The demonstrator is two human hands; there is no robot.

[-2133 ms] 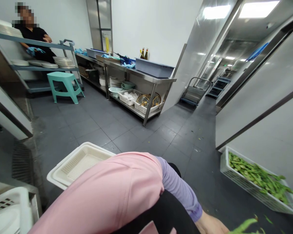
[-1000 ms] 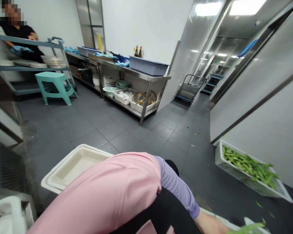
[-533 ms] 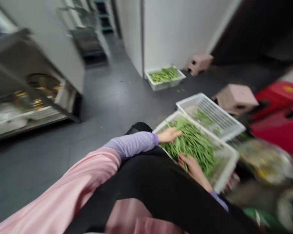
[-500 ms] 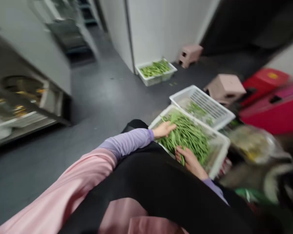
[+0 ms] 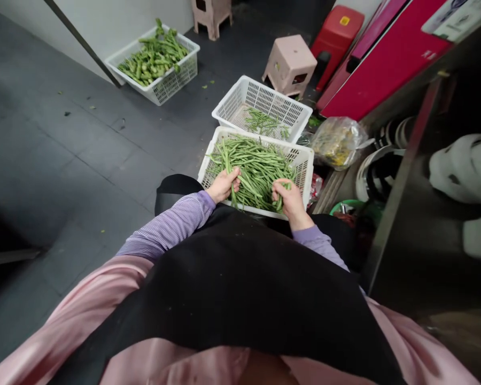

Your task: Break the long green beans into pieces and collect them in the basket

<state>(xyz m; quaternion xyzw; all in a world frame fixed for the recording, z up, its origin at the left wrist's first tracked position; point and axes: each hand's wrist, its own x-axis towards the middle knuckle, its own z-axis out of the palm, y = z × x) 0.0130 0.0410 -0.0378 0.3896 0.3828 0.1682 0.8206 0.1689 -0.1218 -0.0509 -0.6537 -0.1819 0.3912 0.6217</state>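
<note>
Long green beans (image 5: 260,160) fill much of a white plastic basket (image 5: 304,184) right in front of my lap. My left hand (image 5: 224,184) is closed around some green beans at the basket's left side, their ends sticking out above and below the fist. Over the right side of the pile, my right hand (image 5: 287,197) has its fingers curled round a few bean pieces. A second white basket (image 5: 228,104) stands just beyond the first, with a small heap of short bean pieces (image 5: 262,122) on its bottom.
Farther left, a white basket (image 5: 176,80) of thick green stalks (image 5: 154,56) stands by a wall. Pink stools (image 5: 292,59) and a red stool (image 5: 339,37) are at the back. A clear bag (image 5: 340,141) and stacked dishes (image 5: 379,166) lie right, beside a metal shelf (image 5: 404,176).
My view has swung right, bringing the baskets toward the middle. My left hand, earlier spread over the beans, is now closed on some. My right hand stays closed and has moved away from the left.
</note>
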